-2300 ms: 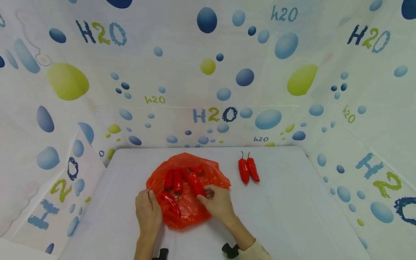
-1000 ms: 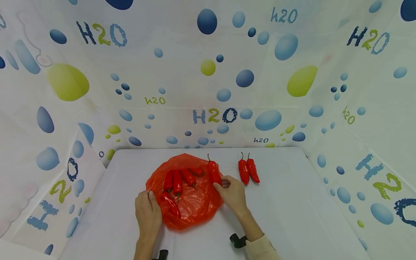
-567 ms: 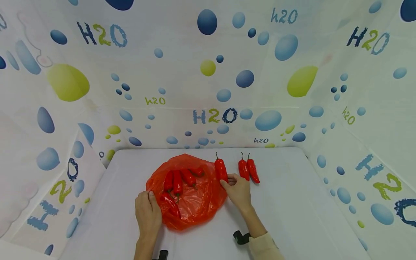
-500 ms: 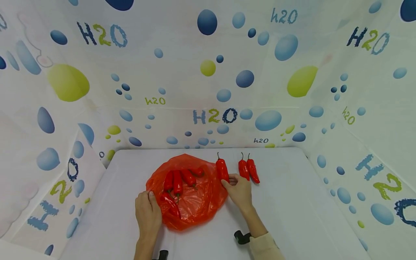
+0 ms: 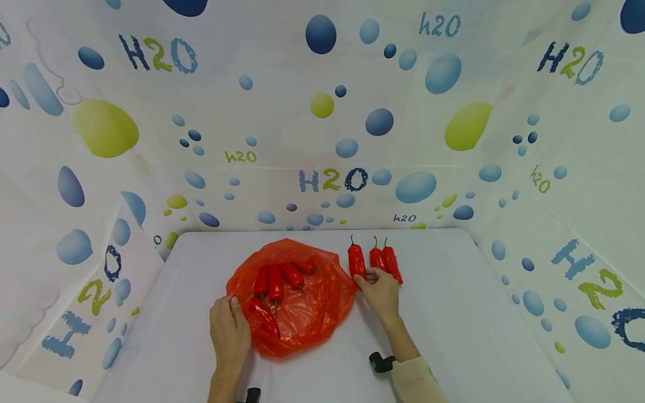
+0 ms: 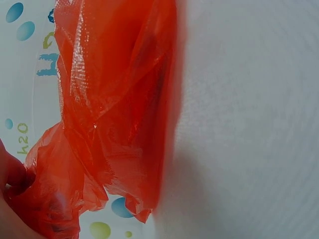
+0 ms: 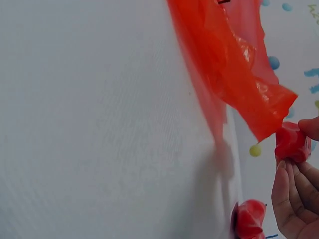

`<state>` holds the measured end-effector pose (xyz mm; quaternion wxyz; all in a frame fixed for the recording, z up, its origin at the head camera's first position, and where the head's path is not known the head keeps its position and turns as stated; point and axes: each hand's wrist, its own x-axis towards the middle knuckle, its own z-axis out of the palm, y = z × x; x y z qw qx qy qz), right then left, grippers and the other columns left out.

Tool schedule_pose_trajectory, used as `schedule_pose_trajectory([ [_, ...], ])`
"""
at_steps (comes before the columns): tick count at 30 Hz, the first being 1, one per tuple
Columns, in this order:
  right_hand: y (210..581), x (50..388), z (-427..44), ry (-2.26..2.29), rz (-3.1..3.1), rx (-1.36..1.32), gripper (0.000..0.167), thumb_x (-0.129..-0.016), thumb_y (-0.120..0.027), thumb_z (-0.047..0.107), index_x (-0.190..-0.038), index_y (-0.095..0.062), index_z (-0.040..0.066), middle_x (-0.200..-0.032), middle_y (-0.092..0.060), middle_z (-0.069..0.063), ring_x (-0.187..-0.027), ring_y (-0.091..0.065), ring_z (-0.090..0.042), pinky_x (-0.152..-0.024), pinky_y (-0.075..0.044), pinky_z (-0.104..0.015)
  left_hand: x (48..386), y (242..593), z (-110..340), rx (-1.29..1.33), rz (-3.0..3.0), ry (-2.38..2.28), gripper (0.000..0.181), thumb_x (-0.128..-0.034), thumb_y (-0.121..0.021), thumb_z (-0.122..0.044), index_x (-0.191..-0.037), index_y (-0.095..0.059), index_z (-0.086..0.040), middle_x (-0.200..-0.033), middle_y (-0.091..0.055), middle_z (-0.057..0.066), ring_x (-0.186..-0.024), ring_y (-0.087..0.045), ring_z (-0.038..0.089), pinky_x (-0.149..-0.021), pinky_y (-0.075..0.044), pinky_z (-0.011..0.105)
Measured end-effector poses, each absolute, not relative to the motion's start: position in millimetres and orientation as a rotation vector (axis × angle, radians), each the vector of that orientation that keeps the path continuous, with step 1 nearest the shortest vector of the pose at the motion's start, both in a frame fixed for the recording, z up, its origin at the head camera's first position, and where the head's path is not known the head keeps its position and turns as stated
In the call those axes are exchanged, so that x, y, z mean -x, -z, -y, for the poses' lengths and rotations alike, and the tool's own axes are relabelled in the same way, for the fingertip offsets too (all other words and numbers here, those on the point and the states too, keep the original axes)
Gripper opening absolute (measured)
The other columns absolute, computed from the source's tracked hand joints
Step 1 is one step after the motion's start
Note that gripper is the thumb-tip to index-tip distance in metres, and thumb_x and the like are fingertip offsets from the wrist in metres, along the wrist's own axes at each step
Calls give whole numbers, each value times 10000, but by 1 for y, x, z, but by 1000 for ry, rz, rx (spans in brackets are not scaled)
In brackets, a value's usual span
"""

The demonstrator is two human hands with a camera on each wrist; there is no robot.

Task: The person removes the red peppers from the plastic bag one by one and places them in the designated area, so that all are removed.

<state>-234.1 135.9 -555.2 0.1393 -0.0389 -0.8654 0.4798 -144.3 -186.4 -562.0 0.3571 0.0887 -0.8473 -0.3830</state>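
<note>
White curtain-looking backdrop [image 5: 282,112] on three sides, covered in blue and lime-green blobs [image 5: 321,105], H2O lettering [image 5: 331,178] all over in a bunch of sizes, plain white tabletop [image 5: 468,336] below, faint crease [image 5: 282,167] running across the back, soft, kinda flat light

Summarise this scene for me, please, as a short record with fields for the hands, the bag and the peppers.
Left hand: holds the left edge of the red bag
Right hand: pinches one pepper near the end opposite its stem
In the bag: five peppers visible
On the white table: two peppers, side by side
</note>
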Motion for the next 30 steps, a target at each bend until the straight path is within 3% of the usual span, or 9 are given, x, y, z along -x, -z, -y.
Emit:
schedule_pose_trajectory([
  [6, 561, 238, -141, -1361, 2501, 161, 319, -899, -828, 233, -1120, -768, 11, -929, -767, -97, -852, -740, -253, -749, -619, -417, 144, 563, 187, -235, 2197, 1018, 214, -1098, -464, -103, -1077, -573, 80, -928, -554, 212, -873, -481, 341, -757, -350, 428],
  [15, 567, 242, -146, -1264, 2526, 220, 308, -885, -827, 246, -1069, -774, 3, -869, -766, -99, -818, -731, -266, -749, -615, -444, 144, 564, 187, -238, 2214, 1027, 215, -1104, -455, -114, -1085, -564, 71, -919, -540, 190, -875, -470, 312, -754, -342, 411],
  [30, 569, 243, -151, -1150, 2582, 319, 355, -881, -839, 289, -1075, -778, -2, -914, -781, -132, -866, -746, -302, -798, -609, -492, 144, 564, 186, -225, 2203, 1016, 199, -1098, -467, -95, -1074, -571, 72, -918, -550, 194, -873, -481, 320, -756, -344, 402],
])
